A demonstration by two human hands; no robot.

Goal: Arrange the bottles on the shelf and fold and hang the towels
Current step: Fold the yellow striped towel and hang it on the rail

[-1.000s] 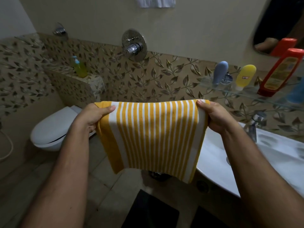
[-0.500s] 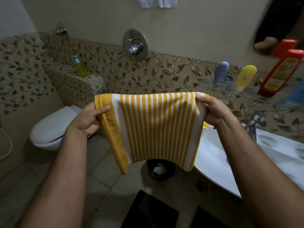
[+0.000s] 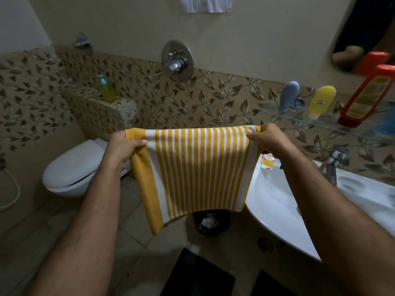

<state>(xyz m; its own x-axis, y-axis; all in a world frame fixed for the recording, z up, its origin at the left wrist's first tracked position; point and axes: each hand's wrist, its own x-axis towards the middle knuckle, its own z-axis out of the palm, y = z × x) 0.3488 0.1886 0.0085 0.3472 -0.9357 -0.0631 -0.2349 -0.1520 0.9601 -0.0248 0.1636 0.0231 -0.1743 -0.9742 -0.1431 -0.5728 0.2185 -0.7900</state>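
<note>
Leaf-patterned tiles point(image 3: 213, 99) run along the bathroom wall ahead of me, under plain beige paint. Between that wall and my chest I hold the yellow-and-white striped towel point(image 3: 196, 171) stretched out flat in the air, its top edge level and the rest hanging down, folded double. My left hand point(image 3: 124, 146) pinches the top left corner, thumb on the near face, and my right hand point(image 3: 269, 139) grips the top right corner with the fingers curled over the cloth. Below the towel's lower edge a black waste bin point(image 3: 210, 223) stands on the floor tiles. Just right of the towel lies the white washbasin point(image 3: 273, 201), with a small yellow-labelled bottle point(image 3: 267, 161) on its rim beside my right wrist and a chrome tap point(image 3: 333, 163) farther back. Above the basin a glass shelf point(image 3: 320, 120) carries a grey-blue bottle point(image 3: 288, 96), a yellow bottle point(image 3: 321, 101) and a tall red bottle point(image 3: 367, 99), all standing. To the left sits a white toilet point(image 3: 72, 171) with its lid down, and on the tiled ledge behind it a green pump bottle point(image 3: 108, 90). A chrome shower valve point(image 3: 176, 60) is fixed to the wall above the towel, and a white towel point(image 3: 206, 4) hangs at the top of my view
</note>
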